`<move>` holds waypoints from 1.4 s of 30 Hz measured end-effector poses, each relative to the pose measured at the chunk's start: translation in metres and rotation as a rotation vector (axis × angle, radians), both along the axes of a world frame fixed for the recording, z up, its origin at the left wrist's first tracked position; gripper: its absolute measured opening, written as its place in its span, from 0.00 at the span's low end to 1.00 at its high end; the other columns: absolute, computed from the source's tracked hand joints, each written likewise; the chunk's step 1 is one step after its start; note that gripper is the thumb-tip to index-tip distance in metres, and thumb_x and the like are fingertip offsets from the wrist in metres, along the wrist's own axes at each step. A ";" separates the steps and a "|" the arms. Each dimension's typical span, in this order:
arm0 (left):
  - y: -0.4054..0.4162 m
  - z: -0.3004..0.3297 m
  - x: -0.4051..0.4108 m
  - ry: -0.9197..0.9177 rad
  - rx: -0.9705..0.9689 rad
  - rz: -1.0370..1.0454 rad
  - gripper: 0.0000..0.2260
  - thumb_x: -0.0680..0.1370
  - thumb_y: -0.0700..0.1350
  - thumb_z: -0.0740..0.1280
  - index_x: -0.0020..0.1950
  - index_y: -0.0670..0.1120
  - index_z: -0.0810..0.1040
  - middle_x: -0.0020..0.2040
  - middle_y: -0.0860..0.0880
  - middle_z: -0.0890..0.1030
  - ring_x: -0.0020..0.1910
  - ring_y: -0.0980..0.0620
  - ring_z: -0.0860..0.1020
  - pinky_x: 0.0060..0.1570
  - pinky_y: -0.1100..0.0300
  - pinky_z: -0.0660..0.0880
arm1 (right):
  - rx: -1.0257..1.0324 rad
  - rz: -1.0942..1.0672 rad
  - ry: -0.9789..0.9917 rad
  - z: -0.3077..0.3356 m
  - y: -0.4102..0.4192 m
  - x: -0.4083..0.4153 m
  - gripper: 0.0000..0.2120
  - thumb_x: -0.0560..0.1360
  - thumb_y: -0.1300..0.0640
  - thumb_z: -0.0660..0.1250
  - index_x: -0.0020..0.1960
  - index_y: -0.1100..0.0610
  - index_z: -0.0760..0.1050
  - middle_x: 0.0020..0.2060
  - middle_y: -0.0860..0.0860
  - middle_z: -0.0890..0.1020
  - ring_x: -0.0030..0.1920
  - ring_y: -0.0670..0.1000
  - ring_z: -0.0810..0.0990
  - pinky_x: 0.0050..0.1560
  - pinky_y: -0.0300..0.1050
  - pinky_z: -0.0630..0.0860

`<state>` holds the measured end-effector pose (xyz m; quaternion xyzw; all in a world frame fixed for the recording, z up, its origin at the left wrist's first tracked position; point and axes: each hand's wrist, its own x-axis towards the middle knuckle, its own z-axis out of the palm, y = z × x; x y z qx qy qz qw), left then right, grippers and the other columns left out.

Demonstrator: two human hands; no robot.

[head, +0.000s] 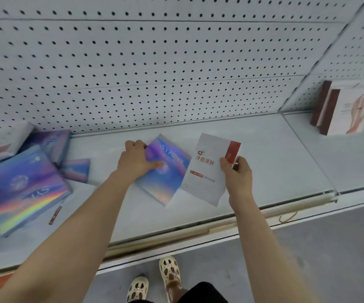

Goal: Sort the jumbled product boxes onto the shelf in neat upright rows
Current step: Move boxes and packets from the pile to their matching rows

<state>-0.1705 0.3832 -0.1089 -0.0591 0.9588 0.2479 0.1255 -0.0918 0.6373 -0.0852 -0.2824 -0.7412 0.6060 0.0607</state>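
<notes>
My left hand (pixel 136 159) grips the holographic box's (pixel 165 171) far-left corner, flat on the shelf (pixel 264 149); my right hand (pixel 238 173) pinches the white-and-red box (pixel 207 169) just beside it, long axis tilted away.

A grey floor (pixel 321 259) runs below the shelf's front edge. On it stand two cream perforated clogs (pixel 155 278) — one slightly ahead of the other — with a dark trouser leg (pixel 203 293) just beside them. A thin loop of cord (pixel 288 217) hangs at the shelf's front edge, right of the clogs.
</notes>
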 end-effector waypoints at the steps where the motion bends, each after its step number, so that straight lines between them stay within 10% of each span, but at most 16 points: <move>1: -0.002 0.001 0.004 0.024 0.072 0.022 0.32 0.67 0.59 0.76 0.64 0.45 0.70 0.58 0.45 0.74 0.53 0.42 0.77 0.47 0.55 0.70 | -0.019 -0.022 0.010 0.001 -0.002 0.007 0.11 0.77 0.53 0.68 0.51 0.60 0.73 0.41 0.58 0.79 0.40 0.53 0.78 0.42 0.50 0.76; 8: -0.010 0.012 0.053 0.077 0.649 0.068 0.05 0.76 0.47 0.69 0.51 0.51 0.78 0.44 0.51 0.80 0.45 0.47 0.78 0.47 0.50 0.75 | -0.170 -0.279 0.067 0.009 -0.006 0.077 0.05 0.76 0.52 0.69 0.50 0.52 0.78 0.40 0.49 0.86 0.38 0.47 0.84 0.37 0.44 0.81; 13: 0.013 0.023 0.092 -0.026 0.965 0.078 0.03 0.78 0.43 0.68 0.47 0.52 0.77 0.46 0.48 0.80 0.44 0.49 0.77 0.42 0.55 0.73 | -0.303 -0.465 0.141 0.015 0.006 0.149 0.02 0.74 0.53 0.70 0.45 0.49 0.81 0.42 0.51 0.87 0.40 0.52 0.86 0.36 0.46 0.81; 25: 0.143 0.026 0.161 -0.189 0.962 -0.139 0.08 0.70 0.54 0.66 0.46 0.53 0.79 0.44 0.51 0.82 0.41 0.53 0.80 0.34 0.65 0.76 | -0.336 -0.785 0.152 0.015 0.095 0.277 0.04 0.76 0.56 0.69 0.49 0.56 0.77 0.50 0.60 0.84 0.48 0.61 0.84 0.52 0.64 0.80; 31: 0.299 0.029 0.208 -0.274 0.971 -0.232 0.05 0.76 0.51 0.67 0.48 0.51 0.78 0.54 0.42 0.82 0.53 0.40 0.82 0.54 0.38 0.77 | -0.275 -0.871 0.183 0.024 0.224 0.341 0.05 0.77 0.57 0.68 0.51 0.57 0.76 0.53 0.62 0.84 0.47 0.58 0.83 0.55 0.67 0.78; 42: 0.532 0.028 0.244 -0.282 0.979 -0.317 0.03 0.78 0.48 0.65 0.48 0.52 0.78 0.49 0.46 0.83 0.48 0.45 0.81 0.52 0.40 0.77 | -0.296 -0.963 0.180 0.024 0.434 0.391 0.02 0.79 0.58 0.67 0.49 0.57 0.74 0.53 0.61 0.83 0.47 0.58 0.83 0.53 0.69 0.78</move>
